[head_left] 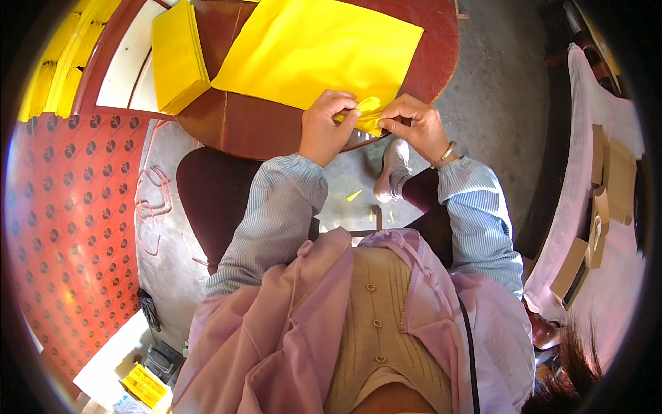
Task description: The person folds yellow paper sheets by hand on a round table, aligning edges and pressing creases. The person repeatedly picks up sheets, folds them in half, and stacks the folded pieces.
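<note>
Though partly hidden, yellow sheet (318, 52), apparently crumpled in closed left fingers (336, 103) and right fingers (407, 107)

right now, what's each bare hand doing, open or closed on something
Left hand: closed, pinching thin, bunched, bright-yellow sheet material between thumb and fingers.
Right hand: closed, pinching the same yellow material.

Reddish-brown table (256, 125): yellow sheet (317, 52), yellow stack (178, 58) at left.
</note>
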`<state>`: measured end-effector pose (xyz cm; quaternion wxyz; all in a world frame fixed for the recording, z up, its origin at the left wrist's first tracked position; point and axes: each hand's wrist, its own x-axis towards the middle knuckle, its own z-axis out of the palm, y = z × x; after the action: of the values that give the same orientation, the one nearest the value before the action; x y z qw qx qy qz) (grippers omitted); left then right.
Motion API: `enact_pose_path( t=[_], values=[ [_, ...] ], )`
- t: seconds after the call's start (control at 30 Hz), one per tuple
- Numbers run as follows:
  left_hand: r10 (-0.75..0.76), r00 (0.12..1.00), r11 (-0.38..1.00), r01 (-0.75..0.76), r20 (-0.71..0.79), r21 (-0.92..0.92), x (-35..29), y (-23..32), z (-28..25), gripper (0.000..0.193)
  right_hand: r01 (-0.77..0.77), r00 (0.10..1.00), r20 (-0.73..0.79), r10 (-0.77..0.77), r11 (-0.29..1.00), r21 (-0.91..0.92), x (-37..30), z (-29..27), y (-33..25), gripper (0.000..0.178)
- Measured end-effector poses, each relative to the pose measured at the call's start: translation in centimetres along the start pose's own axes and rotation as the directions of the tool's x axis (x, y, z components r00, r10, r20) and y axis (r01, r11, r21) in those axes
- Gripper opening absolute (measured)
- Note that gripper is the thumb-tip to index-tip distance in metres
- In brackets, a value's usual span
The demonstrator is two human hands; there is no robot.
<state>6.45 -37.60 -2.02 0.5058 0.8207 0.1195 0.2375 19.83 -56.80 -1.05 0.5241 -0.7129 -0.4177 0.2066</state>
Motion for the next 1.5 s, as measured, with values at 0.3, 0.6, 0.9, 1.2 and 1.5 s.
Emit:
enact_pose_path(
  t=[0.3,0.6,0.9,1.2,1.5],
  values=[
    [0.042,0.998,0.999,-0.043,0.045,0.020,-0.2,0.1,-0.4,0.023,-0.061,0.998,-0.014,0.062,0.995,0.081,0.5,0.3,0.3,0.017],
    [-0.098,0.994,0.989,0.091,-0.052,-0.112,0.1,-0.6,0.6,0.018,0.043,0.995,-0.090,-0.046,0.998,-0.038,-0.2,0.7,-0.4,0.016],
    [-0.074,0.995,0.991,0.080,0.064,-0.108,0.2,-1.1,-0.2,0.019,-0.008,0.999,-0.033,0.009,0.999,0.031,0.0,0.5,0.4,0.012],
    [-0.020,0.996,0.993,0.030,0.092,-0.112,0.0,-0.9,-0.6,0.024,0.009,0.997,-0.077,-0.010,1.000,-0.012,0.2,0.8,0.5,0.013],
    [-0.103,0.995,0.986,0.099,-0.020,-0.137,0.0,-1.0,0.6,0.013,0.058,0.991,-0.120,-0.066,0.996,-0.070,0.0,1.1,-0.5,0.011]
  ],
)
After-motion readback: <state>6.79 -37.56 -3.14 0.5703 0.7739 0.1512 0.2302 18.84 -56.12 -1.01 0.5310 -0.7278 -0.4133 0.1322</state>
